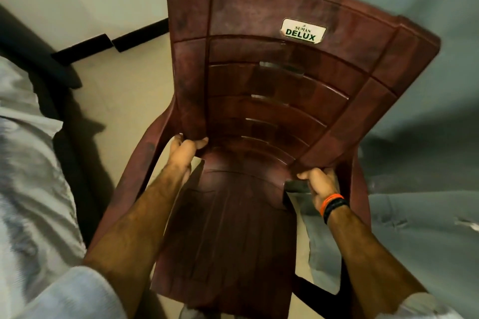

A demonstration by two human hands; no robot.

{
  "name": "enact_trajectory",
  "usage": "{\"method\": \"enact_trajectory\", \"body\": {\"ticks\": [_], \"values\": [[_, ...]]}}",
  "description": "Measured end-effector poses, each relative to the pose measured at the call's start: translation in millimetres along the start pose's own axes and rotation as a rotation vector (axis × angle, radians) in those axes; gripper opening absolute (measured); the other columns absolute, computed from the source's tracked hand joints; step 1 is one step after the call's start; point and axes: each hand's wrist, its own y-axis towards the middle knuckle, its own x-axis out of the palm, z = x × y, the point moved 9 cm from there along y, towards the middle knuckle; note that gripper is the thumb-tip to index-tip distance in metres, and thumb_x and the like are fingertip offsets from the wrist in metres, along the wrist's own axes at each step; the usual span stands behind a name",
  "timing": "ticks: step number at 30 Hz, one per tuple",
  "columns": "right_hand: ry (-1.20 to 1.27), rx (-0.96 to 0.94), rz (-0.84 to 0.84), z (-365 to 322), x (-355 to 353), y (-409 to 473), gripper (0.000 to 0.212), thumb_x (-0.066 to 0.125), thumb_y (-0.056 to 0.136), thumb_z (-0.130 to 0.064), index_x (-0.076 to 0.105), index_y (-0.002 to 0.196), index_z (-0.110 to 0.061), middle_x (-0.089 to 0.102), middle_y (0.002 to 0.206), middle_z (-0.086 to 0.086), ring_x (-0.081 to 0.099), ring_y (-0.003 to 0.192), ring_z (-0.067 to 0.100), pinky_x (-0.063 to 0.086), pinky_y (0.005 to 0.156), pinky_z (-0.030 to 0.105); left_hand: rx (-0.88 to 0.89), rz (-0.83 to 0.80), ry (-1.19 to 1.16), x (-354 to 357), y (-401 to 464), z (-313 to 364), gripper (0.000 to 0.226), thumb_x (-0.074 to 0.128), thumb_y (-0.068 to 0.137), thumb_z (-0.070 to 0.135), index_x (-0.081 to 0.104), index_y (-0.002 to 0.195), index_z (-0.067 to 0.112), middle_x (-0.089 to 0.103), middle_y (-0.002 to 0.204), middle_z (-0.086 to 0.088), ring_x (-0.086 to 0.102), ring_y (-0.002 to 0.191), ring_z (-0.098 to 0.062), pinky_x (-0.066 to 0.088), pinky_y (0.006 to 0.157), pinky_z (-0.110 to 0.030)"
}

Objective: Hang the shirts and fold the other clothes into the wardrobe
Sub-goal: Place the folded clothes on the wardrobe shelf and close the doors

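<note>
Left hand (184,149) curled round the near-left edge of the maroon plastic chair (272,80) where backrest meets seat; right hand (320,181) gripping the matching right edge. Probably shifting the chair aside, a preparatory step before any hanging or folding. No clothes identifiable; pale fabric on the bed (28,153) at left, curtain (427,124) at right. Next: setting it down, then fetching garments.

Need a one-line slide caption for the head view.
Both hands, left hand and right hand, grip the lower backrest edges of a maroon plastic chair.
</note>
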Motion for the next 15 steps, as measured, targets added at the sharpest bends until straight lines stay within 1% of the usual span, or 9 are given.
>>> {"method": "enact_trajectory", "body": {"ticks": [2,4,5,6,9,11,13,14,15], "values": [[-0.082,-0.053,-0.088,-8.8,14.6,2.2,0.041,0.057,0.069,0.016,0.057,0.102,-0.008,0.064,0.087,0.009,0.061,0.073,0.021,0.049,0.071,0.034,0.034,0.060,-0.136,-14.3,-2.6,1.5,0.053,0.064,0.082,-0.007,0.048,0.130,0.009,0.063,0.128,0.001,0.061,0.106,-0.006,0.042,0.079,-0.018],[-0.148,-0.114,-0.201,-26.8,43.7,4.3,0.041,0.054,0.071,0.019,0.060,0.095,-0.014,0.068,0.093,0.006,0.063,0.087,0.023,0.051,0.080,0.037,0.068,0.107,-0.218,-32.6,-6.0,7.0,0.042,0.061,0.084,-0.009,0.046,0.113,0.017,0.061,0.117,0.011,0.060,0.108,-0.007,0.043,0.081,-0.022],[-0.168,-0.134,-0.278,-35.7,62.7,4.2,0.043,0.053,0.072,0.019,0.062,0.098,-0.014,0.069,0.099,0.005,0.064,0.092,0.023,0.052,0.084,0.038,0.072,0.116,-0.231,-44.1,-6.2,9.6,0.041,0.059,0.086,-0.008,0.044,0.111,0.021,0.058,0.113,0.015,0.059,0.103,-0.003,0.042,0.080,-0.022],[-0.202,-0.164,-0.353,-43.5,86.1,6.6,0.048,0.053,0.073,0.019,0.063,0.106,-0.015,0.071,0.106,0.005,0.065,0.096,0.022,0.053,0.088,0.039,0.076,0.124,-0.246,-60.1,-5.2,14.5,0.044,0.058,0.087,-0.007,0.043,0.116,0.023,0.056,0.116,0.018,0.057,0.101,0.000,0.041,0.083,-0.023],[-0.291,-0.266,-0.532,-64.8,149.8,0.4,0.070,0.052,0.070,0.020,0.055,0.130,-0.017,0.069,0.119,0.002,0.064,0.106,0.021,0.055,0.088,0.038,0.081,0.152,-0.224,-114.2,8.2,22.8,0.066,0.060,0.089,-0.001,0.033,0.145,0.022,0.041,0.144,0.018,0.043,0.126,-0.005,0.030,0.108,-0.035],[-0.332,-0.318,-0.616,-76.3,193.2,-4.6,0.074,0.052,0.068,0.021,0.052,0.132,-0.016,0.066,0.120,0.000,0.063,0.109,0.020,0.054,0.087,0.036,0.100,0.208,-0.249,-152.3,16.1,27.6,0.063,0.062,0.089,0.001,0.036,0.141,0.023,0.045,0.131,0.022,0.040,0.133,-0.010,0.025,0.113,-0.041],[-0.393,-0.343,-0.686,-81.3,238.2,-8.3,0.078,0.055,0.067,0.019,0.050,0.137,-0.015,0.063,0.127,-0.002,0.059,0.120,0.022,0.052,0.094,0.038,0.112,0.252,-0.282,-182.5,19.8,30.2,0.048,0.064,0.088,0.003,0.042,0.126,0.023,0.047,0.112,0.023,0.044,0.127,-0.011,0.028,0.113,-0.043],[-0.410,-0.333,-0.686,-83.9,246.3,-6.1,0.080,0.055,0.069,0.018,0.047,0.141,-0.016,0.059,0.133,-0.003,0.055,0.126,0.023,0.050,0.099,0.039,0.104,0.261,-0.272,-184.4,19.2,31.1,0.043,0.065,0.088,0.004,0.045,0.122,0.022,0.049,0.110,0.022,0.045,0.127,-0.012,0.029,0.113,-0.043],[-0.435,-0.331,-0.691,-86.3,261.9,-8.8,0.084,0.057,0.072,0.017,0.041,0.147,-0.018,0.052,0.142,-0.005,0.048,0.134,0.022,0.046,0.104,0.039,0.108,0.285,-0.268,-193.9,16.4,35.1,0.044,0.066,0.088,0.005,0.047,0.124,0.019,0.051,0.117,0.018,0.044,0.130,-0.014,0.030,0.114,-0.043]]}}
